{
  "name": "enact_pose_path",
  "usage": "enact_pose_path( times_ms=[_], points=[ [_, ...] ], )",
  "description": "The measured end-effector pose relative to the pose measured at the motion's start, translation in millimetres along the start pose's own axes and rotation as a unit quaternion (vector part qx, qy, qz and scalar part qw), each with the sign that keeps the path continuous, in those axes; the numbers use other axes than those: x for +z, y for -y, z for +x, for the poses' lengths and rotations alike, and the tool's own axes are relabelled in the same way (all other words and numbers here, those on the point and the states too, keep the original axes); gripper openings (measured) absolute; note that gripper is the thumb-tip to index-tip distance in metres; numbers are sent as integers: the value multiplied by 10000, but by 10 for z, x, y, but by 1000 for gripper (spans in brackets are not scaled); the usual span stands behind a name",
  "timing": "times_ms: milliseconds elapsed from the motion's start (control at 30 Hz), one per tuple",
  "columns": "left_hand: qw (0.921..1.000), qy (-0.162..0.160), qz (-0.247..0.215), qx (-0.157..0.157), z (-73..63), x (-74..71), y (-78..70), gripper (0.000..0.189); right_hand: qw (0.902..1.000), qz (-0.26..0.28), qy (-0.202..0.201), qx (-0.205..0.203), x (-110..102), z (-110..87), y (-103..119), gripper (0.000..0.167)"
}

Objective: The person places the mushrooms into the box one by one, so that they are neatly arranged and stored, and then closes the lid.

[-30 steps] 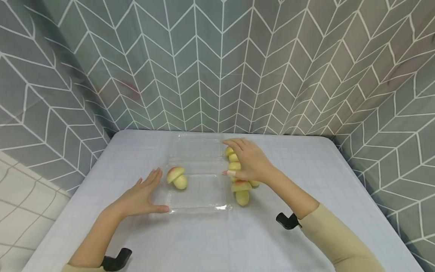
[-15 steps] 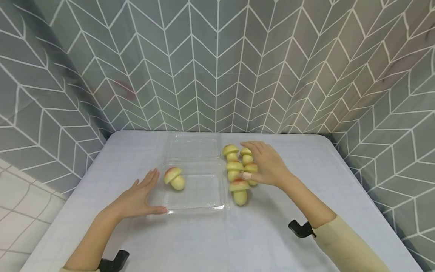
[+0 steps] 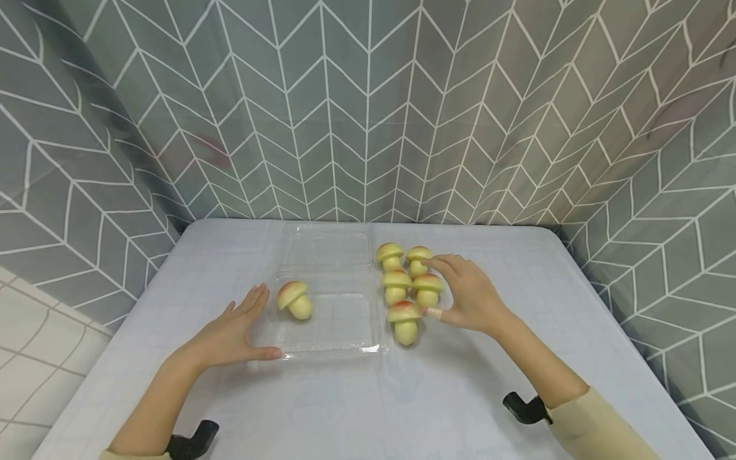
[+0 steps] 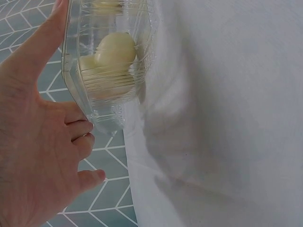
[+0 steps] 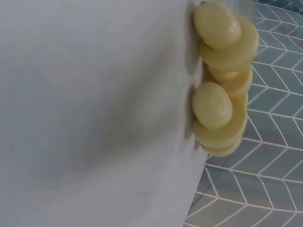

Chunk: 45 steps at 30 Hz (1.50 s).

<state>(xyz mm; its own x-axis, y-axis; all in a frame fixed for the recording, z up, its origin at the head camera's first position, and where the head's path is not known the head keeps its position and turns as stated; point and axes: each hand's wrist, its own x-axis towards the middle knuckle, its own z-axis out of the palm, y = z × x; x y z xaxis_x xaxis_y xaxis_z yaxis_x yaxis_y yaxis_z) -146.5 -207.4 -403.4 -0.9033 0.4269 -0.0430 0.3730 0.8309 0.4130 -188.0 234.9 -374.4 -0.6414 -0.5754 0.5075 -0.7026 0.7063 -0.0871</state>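
An open clear plastic clamshell box [image 3: 333, 322] lies on the table, with one yellow mushroom-shaped piece [image 3: 300, 308] inside its near half. My left hand [image 3: 230, 335] spreads along the box's left side, thumb at the front corner; in the left wrist view, the fingers of the left hand [image 4: 42, 142] touch the box rim. To the box's right, several similar mushroom-shaped pieces with reddish cap tops stand in two columns. My right hand [image 3: 468, 294] is beside the right column, thumb and fingers spread apart around the near mushroom-shaped piece [image 3: 427, 299] there. The right wrist view shows mushroom-shaped pieces [image 5: 213, 106] but no hand.
The box's lid half [image 3: 328, 246] lies folded back toward the far table edge. A white cloth covers the table [image 3: 345, 409]. Grey curtains [image 3: 356, 115] with white chevron lines rise behind and at both sides. Each wrist carries a black camera mount [image 3: 526, 409].
My right hand has drawn back from over the mushroom-shaped pieces toward the right and nearer, uncovering both columns. The left hand stays at the box's side.
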Motion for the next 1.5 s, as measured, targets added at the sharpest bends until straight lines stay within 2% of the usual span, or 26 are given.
enact_pose_path(
  times_ms=[233,733,933,1233,1500],
  points=[
    [10000,8,-35,-18,-7,6,16,124,9991,27,88,-413,150,-40,69,79],
    [10000,64,-50,-15,17,28,52,123,9953,212,526,-787,427,-151,157,74],
    [9999,70,-77,-24,14,30,52,123,9939,188,630,-885,467,-159,182,74],
    [9999,69,-77,-23,16,24,50,124,9931,75,802,-858,533,-181,191,76],
    [9999,67,-68,-43,15,27,47,124,9924,92,1110,-519,565,-230,226,76]
  ],
)
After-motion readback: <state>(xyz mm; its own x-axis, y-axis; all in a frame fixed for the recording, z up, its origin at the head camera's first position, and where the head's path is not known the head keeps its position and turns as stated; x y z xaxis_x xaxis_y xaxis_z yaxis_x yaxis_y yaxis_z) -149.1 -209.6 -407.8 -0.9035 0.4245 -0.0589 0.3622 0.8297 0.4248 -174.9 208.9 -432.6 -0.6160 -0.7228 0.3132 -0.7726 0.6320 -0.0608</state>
